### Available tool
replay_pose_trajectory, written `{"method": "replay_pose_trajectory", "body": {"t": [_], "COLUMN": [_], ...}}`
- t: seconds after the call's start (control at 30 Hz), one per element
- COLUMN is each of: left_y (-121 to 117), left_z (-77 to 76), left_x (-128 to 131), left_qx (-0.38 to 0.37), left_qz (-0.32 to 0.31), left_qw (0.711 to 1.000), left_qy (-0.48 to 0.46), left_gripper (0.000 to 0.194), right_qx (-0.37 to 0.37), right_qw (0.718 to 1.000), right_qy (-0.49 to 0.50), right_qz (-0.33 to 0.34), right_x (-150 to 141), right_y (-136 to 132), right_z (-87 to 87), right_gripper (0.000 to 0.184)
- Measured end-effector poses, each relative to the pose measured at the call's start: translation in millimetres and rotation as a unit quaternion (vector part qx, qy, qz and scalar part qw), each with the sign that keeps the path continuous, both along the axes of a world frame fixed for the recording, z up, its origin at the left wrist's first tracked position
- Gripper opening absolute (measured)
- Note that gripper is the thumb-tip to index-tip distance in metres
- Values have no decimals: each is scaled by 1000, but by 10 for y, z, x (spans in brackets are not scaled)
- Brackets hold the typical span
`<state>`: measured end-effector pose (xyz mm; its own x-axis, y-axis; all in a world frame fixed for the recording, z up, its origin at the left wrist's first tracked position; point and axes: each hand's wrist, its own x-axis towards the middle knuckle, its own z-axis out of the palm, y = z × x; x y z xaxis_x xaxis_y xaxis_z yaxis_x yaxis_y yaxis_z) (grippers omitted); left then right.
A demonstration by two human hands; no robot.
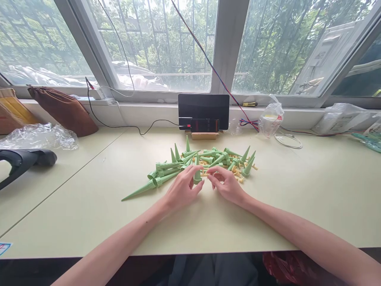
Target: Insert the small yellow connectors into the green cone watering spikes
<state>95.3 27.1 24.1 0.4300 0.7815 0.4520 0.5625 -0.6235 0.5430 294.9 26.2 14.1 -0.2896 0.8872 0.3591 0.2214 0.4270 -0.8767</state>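
My left hand point(185, 183) is closed around a green plastic watering spike point(197, 174), which stands point up between thumb and fingers. My right hand point(226, 186) pinches a small yellow plastic valve point(204, 174) at the spike's right side. Whether the valve sits inside the spike cannot be made out. Behind my hands lies a pile of green spikes point(166, 171), several upright and others on their sides. Small yellow valves point(236, 172) are scattered among them, mostly at the right of the pile.
A black tablet point(203, 105) stands against the sill, with a phone point(205, 125) in front on a cardboard stand point(204, 136). At left are a brown pouch point(64, 109), clear plastic wrap point(41, 136) and a black curved object point(26, 161). A bagged cup point(271, 119) and white cable point(288, 141) lie right.
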Motion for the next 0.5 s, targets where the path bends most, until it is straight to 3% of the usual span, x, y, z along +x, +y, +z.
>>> {"method": "replay_pose_trajectory", "body": {"t": [0.5], "left_y": [8], "left_z": [3], "left_x": [3], "left_qx": [-15], "left_qz": [-7], "left_qw": [1000], "left_qy": [-5], "left_gripper": [35], "right_qx": [-6], "right_qw": [1000], "right_qy": [3], "right_qz": [9], "right_x": [-3], "right_y": [-3], "right_z": [13], "right_gripper": [25]}}
